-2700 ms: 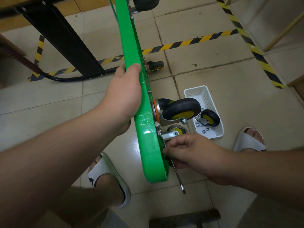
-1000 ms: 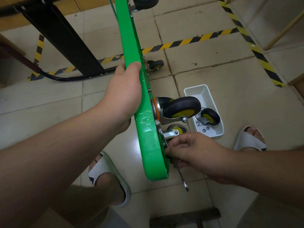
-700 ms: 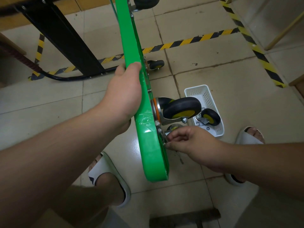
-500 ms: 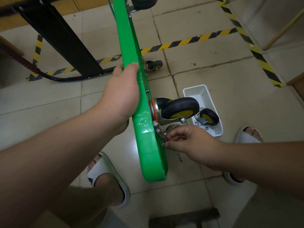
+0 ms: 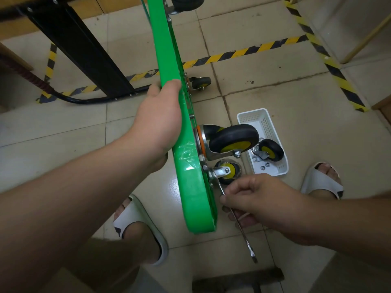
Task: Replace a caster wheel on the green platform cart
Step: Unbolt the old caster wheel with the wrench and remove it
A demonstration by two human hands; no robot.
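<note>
The green platform cart [image 5: 196,195] stands on its edge, its underside facing right. My left hand [image 5: 157,121] grips its upper rim and holds it upright. A large black and yellow caster [image 5: 232,139] sticks out of the underside, and a smaller caster [image 5: 226,171] sits just below it on a metal bracket. My right hand [image 5: 256,201] grips a thin metal wrench [image 5: 245,235]. The wrench head sits at the small caster's mounting by the cart's lower end, and its handle points down toward the floor.
A white plastic basket [image 5: 262,119] on the tiled floor holds a spare caster [image 5: 269,150] and a few nuts. Another caster [image 5: 201,82] shows farther along the cart. A black table leg [image 5: 84,51] stands at the left. Feet in white slippers flank the cart.
My right hand was working with its fingertips at the small caster's mount half a second ago. It has drawn back down and right and now holds the wrench on that mount again.
</note>
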